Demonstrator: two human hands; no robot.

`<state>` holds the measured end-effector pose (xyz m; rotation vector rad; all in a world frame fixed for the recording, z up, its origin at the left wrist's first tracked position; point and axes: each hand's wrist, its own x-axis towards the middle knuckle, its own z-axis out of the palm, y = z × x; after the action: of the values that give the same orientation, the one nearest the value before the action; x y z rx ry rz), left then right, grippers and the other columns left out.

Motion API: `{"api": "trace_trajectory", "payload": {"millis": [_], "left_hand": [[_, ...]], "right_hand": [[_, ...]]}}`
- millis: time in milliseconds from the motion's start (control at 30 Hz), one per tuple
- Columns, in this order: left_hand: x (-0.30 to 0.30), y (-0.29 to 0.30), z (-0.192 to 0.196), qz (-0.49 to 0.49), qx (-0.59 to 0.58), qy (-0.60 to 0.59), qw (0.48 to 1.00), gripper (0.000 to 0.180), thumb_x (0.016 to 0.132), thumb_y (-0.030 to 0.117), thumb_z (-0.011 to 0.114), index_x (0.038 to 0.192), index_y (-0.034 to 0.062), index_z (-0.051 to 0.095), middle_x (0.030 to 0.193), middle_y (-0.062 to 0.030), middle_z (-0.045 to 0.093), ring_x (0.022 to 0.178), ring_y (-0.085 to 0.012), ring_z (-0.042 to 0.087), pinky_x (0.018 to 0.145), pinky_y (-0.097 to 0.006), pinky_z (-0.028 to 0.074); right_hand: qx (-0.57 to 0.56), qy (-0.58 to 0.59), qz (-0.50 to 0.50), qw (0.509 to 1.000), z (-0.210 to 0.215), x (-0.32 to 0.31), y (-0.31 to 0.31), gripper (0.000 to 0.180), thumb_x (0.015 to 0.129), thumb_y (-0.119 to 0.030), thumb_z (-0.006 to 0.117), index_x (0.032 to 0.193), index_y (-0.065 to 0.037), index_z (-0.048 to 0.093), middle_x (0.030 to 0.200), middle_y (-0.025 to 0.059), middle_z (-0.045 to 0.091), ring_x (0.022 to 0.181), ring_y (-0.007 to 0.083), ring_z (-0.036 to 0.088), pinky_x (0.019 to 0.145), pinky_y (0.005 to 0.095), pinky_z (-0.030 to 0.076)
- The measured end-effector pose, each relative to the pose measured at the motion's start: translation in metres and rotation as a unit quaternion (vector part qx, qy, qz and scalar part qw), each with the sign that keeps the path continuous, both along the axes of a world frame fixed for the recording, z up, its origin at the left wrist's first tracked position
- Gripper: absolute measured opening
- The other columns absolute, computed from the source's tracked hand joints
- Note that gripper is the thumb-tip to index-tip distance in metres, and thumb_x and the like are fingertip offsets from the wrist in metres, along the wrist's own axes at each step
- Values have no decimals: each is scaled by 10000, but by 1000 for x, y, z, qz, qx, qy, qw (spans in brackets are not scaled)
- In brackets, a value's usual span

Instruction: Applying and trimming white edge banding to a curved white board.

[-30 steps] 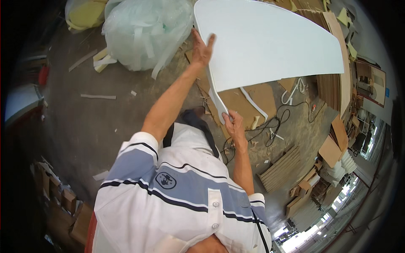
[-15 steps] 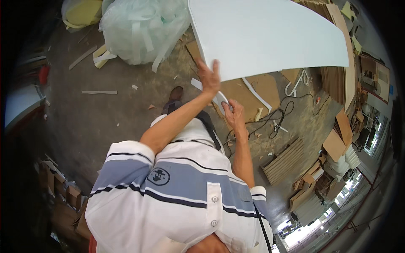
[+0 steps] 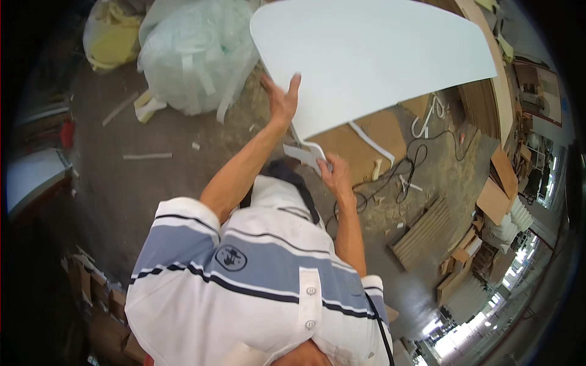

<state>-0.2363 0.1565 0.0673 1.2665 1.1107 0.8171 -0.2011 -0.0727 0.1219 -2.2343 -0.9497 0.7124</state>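
Nearest, at 6 o'clock, is the person's striped shirt, with both forearms reaching up from it. The right hand, just right of centre, is closed on a narrow white strip that hangs off the lower corner of the sheet. The left hand, toward 12 o'clock, lies open and flat against the sheet's near edge, fingers spread, bracing rather than gripping. The two hands are apart, one above the other. The big white sheet is held up off the floor, tilted, filling the 12 to 2 o'clock area. As a judgement, the trimming or peeling of that edge strip is partly done: the strip is loose at the corner but not yet free. Beyond, on the floor, brown boards and a black cable lie at 2 to 3 o'clock, and a clear bag of scraps sits at 11 o'clock
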Motion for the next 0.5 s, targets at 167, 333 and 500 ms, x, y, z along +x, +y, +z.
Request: {"api": "trace_trajectory", "payload": {"millis": [167,333,500], "left_hand": [[-10,87,-17,38,73,94,992,1233,754,523,764,1465,-152,16,1521,-380,123,1437,-438,178,1191,-395,171],[19,139,-56,26,99,74,992,1232,693,457,832,1464,-150,87,1514,-351,200,1422,-412,244,1181,-383,202],[21,158,-50,-35,70,-18,997,1132,708,316,849,1479,-105,133,1469,-284,325,1355,-347,359,1135,-364,297]], "right_hand": [[-6,-11,-24,1000,0,0,-20,181,851,-195,634,863,-14,642,751,217,602,707,399,588,631,437,449],[-51,5,22,998,-22,2,-40,168,796,-152,672,923,-44,658,811,217,634,804,415,624,687,466,486],[-47,-11,47,998,-13,4,-51,271,727,-134,717,968,-36,643,854,216,649,839,421,628,713,474,491]]}}
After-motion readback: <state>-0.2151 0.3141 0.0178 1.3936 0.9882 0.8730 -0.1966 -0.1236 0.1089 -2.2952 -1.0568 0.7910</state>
